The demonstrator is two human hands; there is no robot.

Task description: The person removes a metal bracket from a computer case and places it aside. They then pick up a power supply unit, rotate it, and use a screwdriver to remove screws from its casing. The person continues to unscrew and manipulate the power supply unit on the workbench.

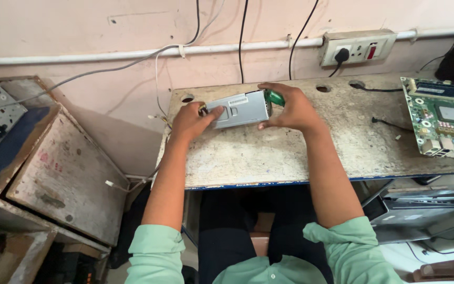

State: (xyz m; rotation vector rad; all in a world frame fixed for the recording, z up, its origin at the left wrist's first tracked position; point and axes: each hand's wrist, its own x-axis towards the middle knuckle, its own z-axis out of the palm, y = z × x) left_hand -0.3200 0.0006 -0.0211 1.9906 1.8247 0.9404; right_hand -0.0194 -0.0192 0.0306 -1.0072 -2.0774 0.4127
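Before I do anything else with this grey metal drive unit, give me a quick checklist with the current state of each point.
1. Both hands on the unit: ok. The left hand grips the left end of the grey metal drive unit, the right hand the right end.
2. Unit supported: cannot tell whether it rests on the worn tabletop or is held just above it.
3. Green part at the right end reachable: ok, beside the right fingers.
4. Circuit board out of the way: ok, it lies apart at the table's right edge.
5. Black cable end clear of the hands: ok, it lies to their right.
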